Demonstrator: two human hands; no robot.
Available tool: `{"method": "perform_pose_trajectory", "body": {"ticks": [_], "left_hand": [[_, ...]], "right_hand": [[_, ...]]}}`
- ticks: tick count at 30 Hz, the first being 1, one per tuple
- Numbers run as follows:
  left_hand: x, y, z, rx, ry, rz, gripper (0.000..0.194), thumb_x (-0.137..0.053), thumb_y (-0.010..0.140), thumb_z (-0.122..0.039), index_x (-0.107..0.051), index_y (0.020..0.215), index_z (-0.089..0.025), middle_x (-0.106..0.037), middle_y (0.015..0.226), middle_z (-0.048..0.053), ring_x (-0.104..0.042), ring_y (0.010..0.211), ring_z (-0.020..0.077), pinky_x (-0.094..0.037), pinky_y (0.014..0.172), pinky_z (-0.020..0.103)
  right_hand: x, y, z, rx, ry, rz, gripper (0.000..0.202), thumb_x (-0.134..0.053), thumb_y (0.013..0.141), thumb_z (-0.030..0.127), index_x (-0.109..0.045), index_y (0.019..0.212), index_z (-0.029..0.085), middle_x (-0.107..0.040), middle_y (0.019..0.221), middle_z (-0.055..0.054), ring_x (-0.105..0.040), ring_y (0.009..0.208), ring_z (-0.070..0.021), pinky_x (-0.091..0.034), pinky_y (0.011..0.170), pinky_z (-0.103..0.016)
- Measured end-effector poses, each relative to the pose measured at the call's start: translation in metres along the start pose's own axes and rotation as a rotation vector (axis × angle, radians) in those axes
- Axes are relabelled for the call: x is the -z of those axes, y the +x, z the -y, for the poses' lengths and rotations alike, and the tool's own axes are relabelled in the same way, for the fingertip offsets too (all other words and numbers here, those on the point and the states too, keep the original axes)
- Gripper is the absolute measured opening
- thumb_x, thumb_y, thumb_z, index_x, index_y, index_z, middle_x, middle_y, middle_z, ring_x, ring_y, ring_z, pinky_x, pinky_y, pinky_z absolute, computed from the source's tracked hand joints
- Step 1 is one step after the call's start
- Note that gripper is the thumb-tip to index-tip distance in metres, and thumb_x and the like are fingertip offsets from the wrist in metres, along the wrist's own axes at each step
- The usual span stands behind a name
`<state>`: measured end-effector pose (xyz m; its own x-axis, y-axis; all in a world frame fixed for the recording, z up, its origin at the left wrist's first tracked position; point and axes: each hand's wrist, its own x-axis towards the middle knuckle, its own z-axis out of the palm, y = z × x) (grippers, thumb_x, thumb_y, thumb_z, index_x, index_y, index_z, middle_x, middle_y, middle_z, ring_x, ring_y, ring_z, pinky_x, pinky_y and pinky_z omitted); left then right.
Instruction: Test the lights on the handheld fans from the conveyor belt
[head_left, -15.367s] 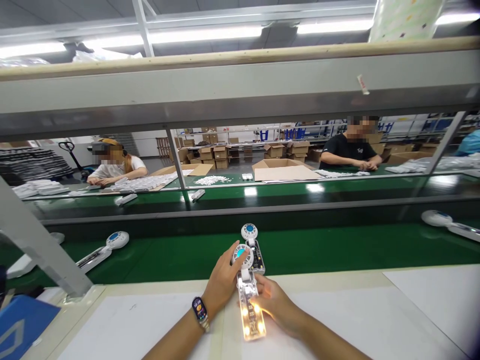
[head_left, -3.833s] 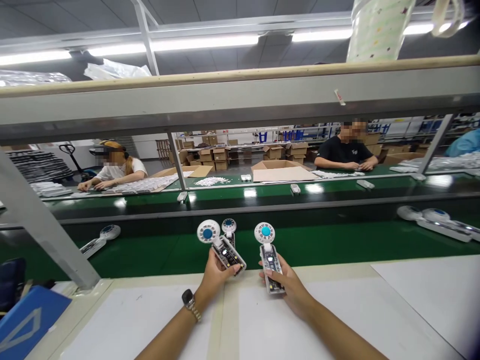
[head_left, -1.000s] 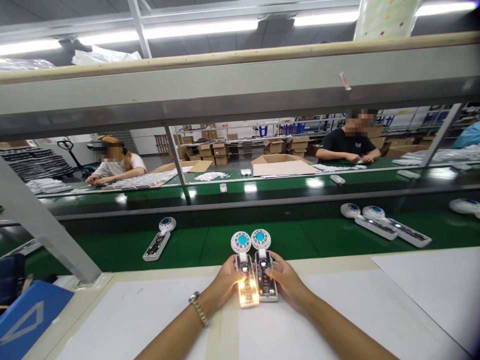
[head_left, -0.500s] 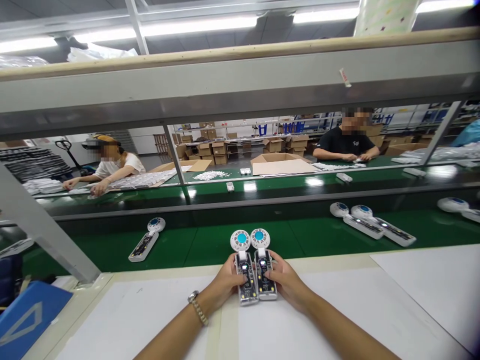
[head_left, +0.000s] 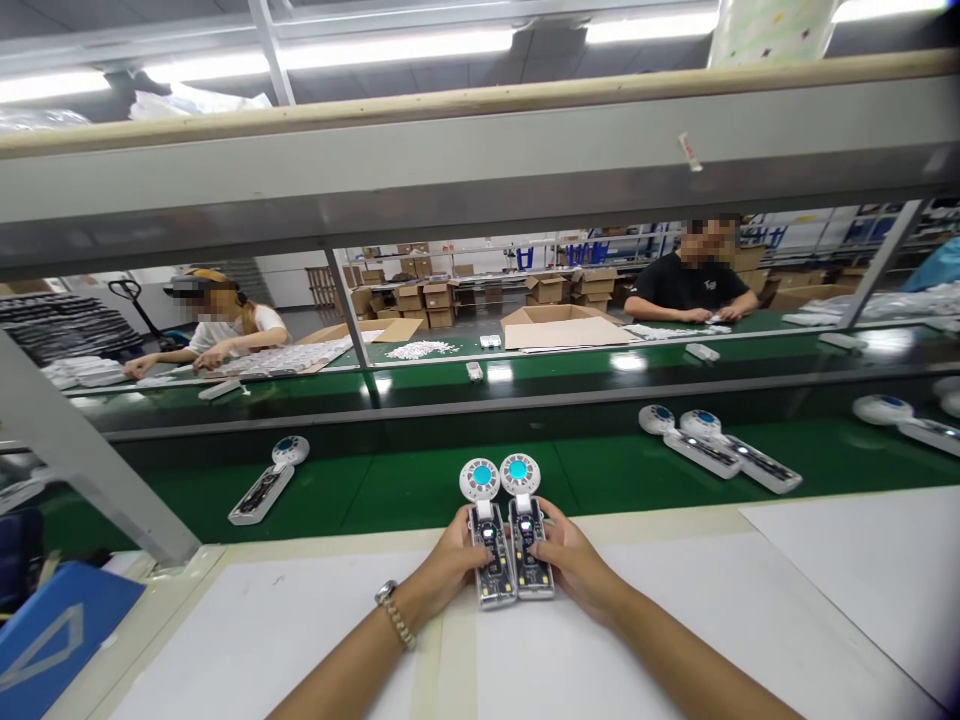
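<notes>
Two white handheld fans with clear bodies and blue-centred round heads stand side by side in front of me. My left hand (head_left: 455,556) is closed round the left fan (head_left: 493,580), its thumb on the body. Round the right fan (head_left: 534,575) my right hand (head_left: 568,552) is wrapped, thumb on its front. The two bodies touch near their lower ends, and a small light shows on each. Some fingers are hidden behind the fans.
More fans lie on the green belt (head_left: 420,480): one fan (head_left: 262,492) at left, several at right. A white-topped table (head_left: 300,620) is below my arms, with a blue box (head_left: 67,630) at left. Across the frame, two people work at a second belt (head_left: 547,378).
Fans on the near belt have shifted left, while small white parts on the far belt have moved right. My hands hold the two fans almost unchanged.
</notes>
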<state>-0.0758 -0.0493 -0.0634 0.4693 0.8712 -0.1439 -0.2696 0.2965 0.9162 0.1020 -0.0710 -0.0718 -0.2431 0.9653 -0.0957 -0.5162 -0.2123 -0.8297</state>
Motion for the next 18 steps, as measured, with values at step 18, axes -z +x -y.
{"method": "perform_pose_trajectory", "body": {"ticks": [18], "left_hand": [[-0.0018,-0.0011,-0.0008,-0.031,-0.001,-0.001,0.061,-0.062,0.053,-0.006,-0.041,0.109,-0.016,-0.058,0.100,0.010,-0.058,0.092,0.0250,-0.043,0.080,0.037]], "right_hand": [[-0.0038,-0.0045,0.0067,0.003,-0.007,0.046,0.071,-0.075,0.055,0.020,-0.040,0.117,0.022,-0.063,0.097,-0.007,-0.060,0.091,-0.0243,-0.045,0.077,-0.034]]}}
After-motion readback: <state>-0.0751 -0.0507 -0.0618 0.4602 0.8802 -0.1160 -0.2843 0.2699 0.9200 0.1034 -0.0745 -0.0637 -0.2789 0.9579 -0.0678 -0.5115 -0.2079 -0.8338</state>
